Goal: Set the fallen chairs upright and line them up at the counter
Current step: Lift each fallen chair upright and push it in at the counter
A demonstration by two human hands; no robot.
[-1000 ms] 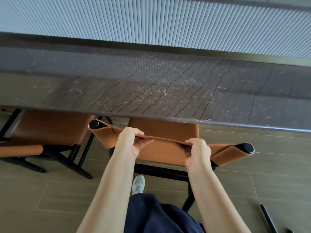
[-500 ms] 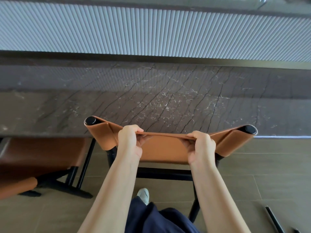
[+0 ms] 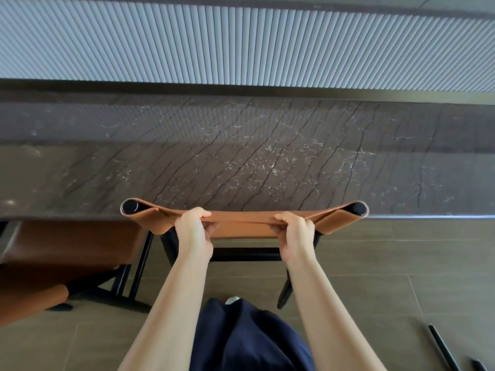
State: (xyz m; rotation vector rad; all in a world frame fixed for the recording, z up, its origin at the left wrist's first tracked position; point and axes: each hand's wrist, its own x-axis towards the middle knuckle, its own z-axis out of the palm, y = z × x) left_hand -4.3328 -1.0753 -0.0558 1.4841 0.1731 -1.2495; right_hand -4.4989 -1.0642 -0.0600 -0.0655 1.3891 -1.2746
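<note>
Closest is the person's dark blue clothing (image 3: 249, 338), with a shoe tip (image 3: 232, 299) peeking out on the floor (image 3: 401, 263). Thin black rods (image 3: 442, 346) lie on the floor at the right. The left hand (image 3: 194, 231) and the right hand (image 3: 294, 231) each curl tight around the top edge of the brown chair (image 3: 243, 222). It stands upright, its back right at the edge of the counter (image 3: 241, 156). A second ago its seat showed; now the seat is under the counter. A second brown chair (image 3: 72, 242) stands just left of it. Past the dark stone counter is a ribbed wall (image 3: 241, 44).
</note>
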